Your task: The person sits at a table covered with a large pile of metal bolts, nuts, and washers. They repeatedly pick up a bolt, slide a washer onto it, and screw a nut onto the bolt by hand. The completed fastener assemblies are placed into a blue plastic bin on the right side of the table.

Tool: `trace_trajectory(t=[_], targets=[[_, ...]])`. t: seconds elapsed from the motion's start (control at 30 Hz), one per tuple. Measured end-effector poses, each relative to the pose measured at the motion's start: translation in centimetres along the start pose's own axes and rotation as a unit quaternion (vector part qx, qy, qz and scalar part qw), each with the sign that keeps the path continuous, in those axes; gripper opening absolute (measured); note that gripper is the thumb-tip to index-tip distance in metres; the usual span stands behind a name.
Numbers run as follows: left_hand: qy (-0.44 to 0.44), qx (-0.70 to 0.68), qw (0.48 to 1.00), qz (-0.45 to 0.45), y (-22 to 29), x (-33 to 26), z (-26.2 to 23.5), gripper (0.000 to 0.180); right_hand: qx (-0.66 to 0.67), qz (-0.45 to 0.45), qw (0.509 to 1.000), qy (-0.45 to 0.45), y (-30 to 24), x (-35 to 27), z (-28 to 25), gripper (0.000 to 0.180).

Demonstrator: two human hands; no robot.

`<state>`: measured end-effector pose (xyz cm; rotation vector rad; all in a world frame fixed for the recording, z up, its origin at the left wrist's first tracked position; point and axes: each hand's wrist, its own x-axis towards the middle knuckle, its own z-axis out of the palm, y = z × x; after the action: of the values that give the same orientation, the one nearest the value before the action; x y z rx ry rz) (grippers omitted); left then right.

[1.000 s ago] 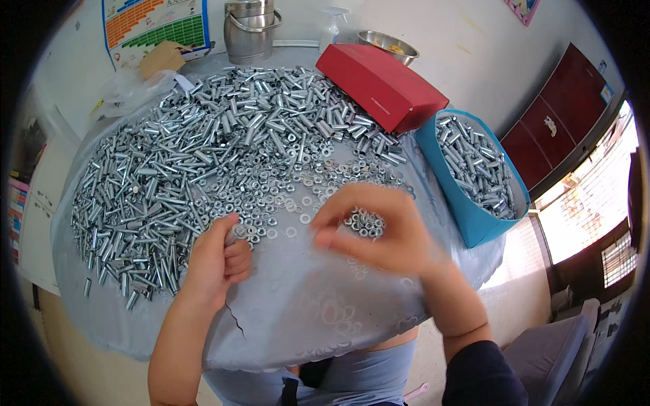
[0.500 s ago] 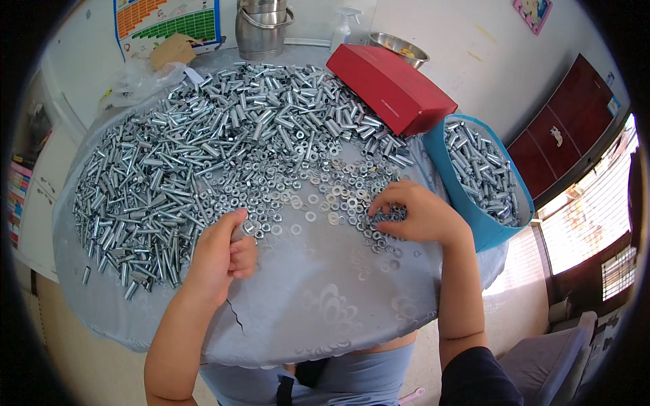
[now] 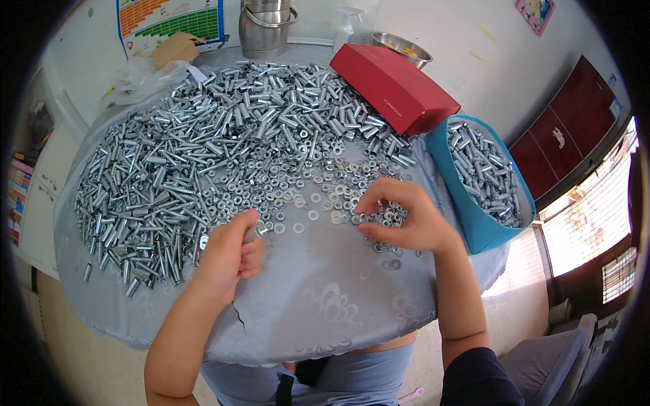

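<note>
My left hand point(image 3: 233, 254) is closed around a shiny metal bolt point(image 3: 259, 231), its end poking out past the thumb; the fingers hide the rest. Over the right part of the hardware, my right hand point(image 3: 406, 216) is curled, thumb and forefinger nearly meeting at a small metal ring, too small to tell exactly. Under that hand lies a cluster of nuts and washers point(image 3: 391, 216). Flat washers point(image 3: 298, 199) are scattered between the hands. Behind and left of my left hand spreads a big heap of silvery sleeves and bolts point(image 3: 156, 183).
A blue bin point(image 3: 474, 227) full of metal fasteners stands at the table's right edge. Behind it lie a red box point(image 3: 399, 91) and a steel bowl point(image 3: 423, 57). A metal pail point(image 3: 264, 34), spray bottle point(image 3: 345, 30) and plastic bag point(image 3: 145, 81) line the back.
My right hand has lifted from the nuts and washers and shifted slightly left, fingertips drawn toward each other. My left hand keeps its grip, moving a little right.
</note>
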<state>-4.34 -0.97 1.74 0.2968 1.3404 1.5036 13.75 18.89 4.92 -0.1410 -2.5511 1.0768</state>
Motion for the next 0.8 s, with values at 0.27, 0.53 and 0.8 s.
trace_trajectory(t=[0.27, 0.53, 0.8], targets=[[0.014, 0.219, 0.955, 0.201, -2.5, -0.2, 1.8, 0.049, 0.08, -0.104, 0.991, -0.006, -1.4, 0.7, 4.2, 0.023], [0.019, 0.222, 0.951, 0.214, -2.5, 0.0, 1.6, 0.05, 0.099, -0.089, 0.991, -0.007, -1.6, 1.0, 5.7, 0.022], [0.067, 0.32, 0.878, 0.349, -2.2, -0.5, 2.3, 0.049, 0.014, -0.115, 0.993, 0.005, -0.7, 0.7, 6.4, 0.02]])
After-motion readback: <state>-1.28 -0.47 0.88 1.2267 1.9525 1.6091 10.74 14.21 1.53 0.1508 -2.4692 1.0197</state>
